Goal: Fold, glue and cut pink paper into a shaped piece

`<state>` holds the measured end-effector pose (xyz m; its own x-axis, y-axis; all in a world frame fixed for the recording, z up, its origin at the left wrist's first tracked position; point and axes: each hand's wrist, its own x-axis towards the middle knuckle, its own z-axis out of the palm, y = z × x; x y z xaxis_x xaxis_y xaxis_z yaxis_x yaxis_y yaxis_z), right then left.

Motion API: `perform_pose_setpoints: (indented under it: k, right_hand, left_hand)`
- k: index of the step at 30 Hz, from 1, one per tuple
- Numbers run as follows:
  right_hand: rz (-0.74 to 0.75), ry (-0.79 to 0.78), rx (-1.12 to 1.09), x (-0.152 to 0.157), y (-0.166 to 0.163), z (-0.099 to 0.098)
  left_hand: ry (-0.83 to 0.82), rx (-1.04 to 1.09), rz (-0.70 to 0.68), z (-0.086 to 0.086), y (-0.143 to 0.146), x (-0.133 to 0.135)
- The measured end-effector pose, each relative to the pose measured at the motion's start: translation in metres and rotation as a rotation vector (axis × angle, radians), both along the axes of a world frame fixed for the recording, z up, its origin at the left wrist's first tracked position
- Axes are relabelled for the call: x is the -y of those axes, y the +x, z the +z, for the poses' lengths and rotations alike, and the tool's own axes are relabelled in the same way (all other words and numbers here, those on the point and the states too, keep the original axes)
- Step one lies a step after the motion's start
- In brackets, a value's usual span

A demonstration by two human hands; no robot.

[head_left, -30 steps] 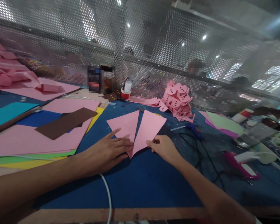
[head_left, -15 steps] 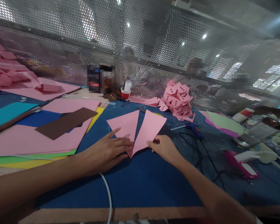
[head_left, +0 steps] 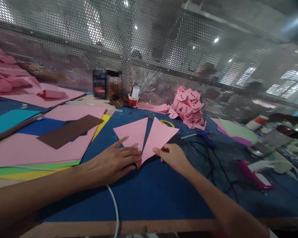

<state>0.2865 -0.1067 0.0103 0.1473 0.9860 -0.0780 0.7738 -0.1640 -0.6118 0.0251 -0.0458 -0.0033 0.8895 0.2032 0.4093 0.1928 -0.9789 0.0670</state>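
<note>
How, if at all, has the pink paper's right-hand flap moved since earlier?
Yes: the right-hand flap shifted slightly at its outer corner, right and toward the wearer, nearer the unmoved blue glue gun, baring more of the yellow scissors handle.

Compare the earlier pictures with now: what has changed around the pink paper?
The right part of the pink paper has bent, its far edge now dipping inward, showing more of the yellow loop behind it. The right hand keeps its pinch; the left hand stays on the paper's left part. Nothing was let go.
</note>
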Motion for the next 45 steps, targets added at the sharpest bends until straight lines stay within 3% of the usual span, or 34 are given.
perform_pose_setpoints:
  k: [21, 33, 45]
  right_hand:
    - [0.006, -0.032, 0.047, 0.001, -0.002, 0.003]
    - [-0.003, -0.013, 0.037, 0.0, 0.0, 0.001]
    - [-0.015, -0.033, 0.051, 0.001, -0.003, 0.004]
  left_hand:
    - [-0.003, 0.011, 0.0, -0.005, -0.001, -0.003]
    - [0.049, 0.021, -0.084, 0.008, 0.0, 0.003]
    - [0.014, -0.003, -0.068, 0.004, 0.0, 0.004]
